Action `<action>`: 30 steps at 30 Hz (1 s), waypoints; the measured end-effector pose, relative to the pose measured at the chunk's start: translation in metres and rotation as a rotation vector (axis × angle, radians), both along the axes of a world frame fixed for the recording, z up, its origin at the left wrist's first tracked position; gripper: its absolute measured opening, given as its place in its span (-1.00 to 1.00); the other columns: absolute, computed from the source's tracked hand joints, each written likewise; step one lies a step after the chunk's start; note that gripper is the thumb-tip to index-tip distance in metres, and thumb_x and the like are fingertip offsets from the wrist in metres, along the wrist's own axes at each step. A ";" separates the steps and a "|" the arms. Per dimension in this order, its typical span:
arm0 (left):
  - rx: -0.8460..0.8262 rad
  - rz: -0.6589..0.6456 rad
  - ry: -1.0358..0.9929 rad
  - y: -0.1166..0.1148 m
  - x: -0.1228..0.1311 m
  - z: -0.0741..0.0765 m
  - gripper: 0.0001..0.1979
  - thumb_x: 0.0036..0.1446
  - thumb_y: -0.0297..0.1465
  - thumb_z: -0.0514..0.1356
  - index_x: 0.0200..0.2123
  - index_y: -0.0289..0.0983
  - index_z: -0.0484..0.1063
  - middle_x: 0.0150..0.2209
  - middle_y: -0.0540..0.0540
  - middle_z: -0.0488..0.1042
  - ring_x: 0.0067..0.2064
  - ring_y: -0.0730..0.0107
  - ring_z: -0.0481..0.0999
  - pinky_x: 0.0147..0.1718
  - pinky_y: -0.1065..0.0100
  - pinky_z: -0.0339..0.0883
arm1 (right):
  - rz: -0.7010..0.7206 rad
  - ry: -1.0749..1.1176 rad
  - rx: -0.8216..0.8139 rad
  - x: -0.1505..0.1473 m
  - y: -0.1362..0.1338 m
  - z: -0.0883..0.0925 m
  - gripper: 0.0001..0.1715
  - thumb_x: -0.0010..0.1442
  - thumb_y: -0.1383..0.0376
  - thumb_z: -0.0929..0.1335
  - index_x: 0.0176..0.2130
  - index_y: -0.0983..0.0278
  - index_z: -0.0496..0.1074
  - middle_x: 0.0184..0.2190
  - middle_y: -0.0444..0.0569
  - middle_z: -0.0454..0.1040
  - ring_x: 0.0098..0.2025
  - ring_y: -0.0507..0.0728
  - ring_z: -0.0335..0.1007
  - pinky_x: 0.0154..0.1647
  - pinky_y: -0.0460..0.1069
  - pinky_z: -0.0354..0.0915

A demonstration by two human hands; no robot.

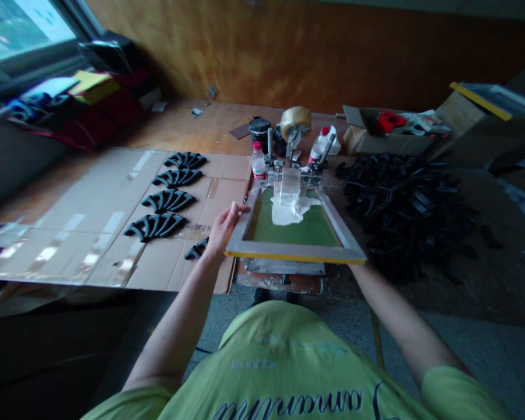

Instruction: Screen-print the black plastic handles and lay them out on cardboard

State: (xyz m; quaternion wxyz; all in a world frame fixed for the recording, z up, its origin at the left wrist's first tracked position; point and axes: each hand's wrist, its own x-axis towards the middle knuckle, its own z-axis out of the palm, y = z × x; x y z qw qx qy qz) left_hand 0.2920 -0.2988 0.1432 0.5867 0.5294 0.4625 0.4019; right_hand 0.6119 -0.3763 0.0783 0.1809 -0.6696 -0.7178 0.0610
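Note:
A screen printing frame [295, 251] with a pale border, a yellow front edge and a green mesh is in front of me, tilted above the bench. My left hand [226, 224] is at its left side, fingers bent against the edge; a small dark shape by the fingertips is unclear. Under the right front corner my right hand is hidden; only the wrist and forearm show. On the mesh lies a white, crumpled sheet or smear [289, 211], beneath a clear block [290, 182] at the back clamp [317, 168]. A metal base plate [284, 267] shows below the frame.
Black curved parts [156, 226] lie in fanned rows on flattened cardboard [91, 233] at left. A large heap of black parts [406, 204] lies at right. Behind stand red-capped bottles [258, 162], a tape roll [296, 122], a black tub [259, 131] and an open carton [387, 143].

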 end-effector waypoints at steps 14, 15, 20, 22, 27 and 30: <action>-0.131 -0.032 0.330 -0.011 -0.011 -0.146 -0.33 0.08 -0.05 0.22 0.22 -0.23 0.34 -0.34 -0.07 0.57 -0.40 0.35 0.52 -0.46 0.42 0.32 | 0.141 -0.181 -0.109 -0.073 0.050 0.013 -0.92 0.20 0.35 0.37 -0.26 0.31 0.48 -0.27 0.11 0.52 -0.12 0.26 0.35 -0.10 0.09 0.24; -0.127 -0.037 0.334 -0.012 -0.012 -0.146 -0.33 0.09 -0.04 0.21 0.21 -0.23 0.35 -0.34 -0.07 0.57 -0.40 0.36 0.52 -0.45 0.42 0.32 | 0.188 -0.200 -0.101 -0.073 0.040 0.010 -0.91 0.20 0.38 0.34 -0.27 0.31 0.48 -0.29 0.10 0.52 -0.13 0.24 0.35 -0.11 0.08 0.23; -0.120 -0.050 0.334 -0.014 -0.011 -0.142 -0.35 0.12 -0.03 0.19 0.20 -0.25 0.35 -0.33 -0.07 0.56 -0.38 0.37 0.51 -0.42 0.43 0.32 | 0.502 -0.200 -0.124 -0.058 0.011 0.014 -0.78 0.08 0.51 0.33 -0.28 0.28 0.49 -0.30 0.01 0.53 -0.15 0.18 0.36 -0.16 0.02 0.17; -0.125 -0.046 0.331 -0.015 -0.010 -0.138 -0.36 0.13 -0.05 0.19 0.20 -0.25 0.35 -0.32 -0.08 0.56 -0.37 0.36 0.52 -0.41 0.42 0.32 | 0.525 -0.173 -0.146 -0.055 0.016 0.021 -0.86 0.09 0.46 0.37 -0.33 0.25 0.49 -0.34 -0.03 0.53 -0.19 0.16 0.37 -0.19 0.00 0.16; -0.162 -0.060 0.279 -0.016 -0.009 -0.128 -0.33 0.12 -0.05 0.20 0.23 -0.26 0.31 -0.32 -0.08 0.56 -0.36 0.35 0.52 -0.40 0.41 0.34 | 0.303 -0.180 -0.006 -0.065 0.019 0.013 -0.85 0.17 0.45 0.33 -0.28 0.29 0.51 -0.29 0.03 0.55 -0.17 0.19 0.38 -0.18 0.02 0.19; -0.175 -0.053 0.263 -0.016 -0.008 -0.127 -0.32 0.10 -0.06 0.21 0.23 -0.27 0.30 -0.31 -0.09 0.57 -0.37 0.34 0.53 -0.41 0.40 0.35 | 0.367 -0.172 0.002 -0.069 0.004 0.002 -0.75 0.17 0.50 0.32 -0.19 0.30 0.52 -0.22 0.04 0.56 -0.15 0.17 0.41 -0.17 0.01 0.23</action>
